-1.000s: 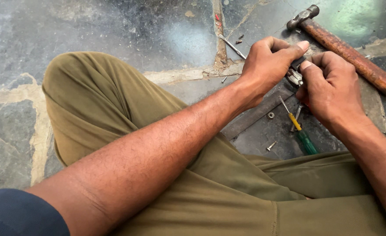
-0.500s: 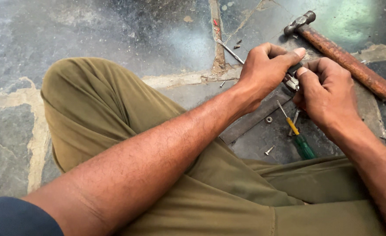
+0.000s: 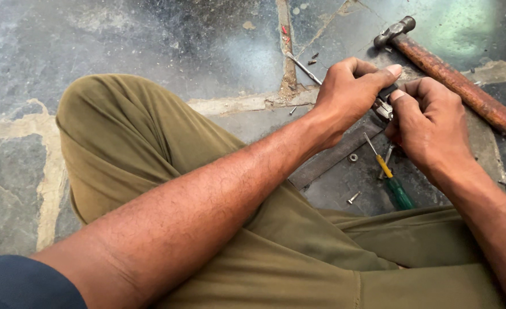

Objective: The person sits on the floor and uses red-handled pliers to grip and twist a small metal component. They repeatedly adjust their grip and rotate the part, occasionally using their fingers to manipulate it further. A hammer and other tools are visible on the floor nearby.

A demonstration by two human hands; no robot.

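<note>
Sitting cross-legged, the person fills the near part of the view with olive-green trousers, and the left forearm reaches across the raised knee toward the upper right; the left hand is curled closed, its thumb stretched to the right and pressing on a small dark metal part; the right hand comes from the right edge, its fingers also bent closed, with the thumb tip against the same part from the other side; so the part sits between the two thumbs, pinched from both sides, and most of it is hidden by the fingers, so its shape I cannot tell; just below the hands a screwdriver with a yellow and green handle lies on the stone floor, its thin blade pointing up toward the hands; near it lie a small screw and a small nut, beside a flat dark metal strip; farther away, beyond the right hand, a hammer with a rusty brown handle lies diagonally, its head toward the top; a long nail lies just past the left hand.
</note>
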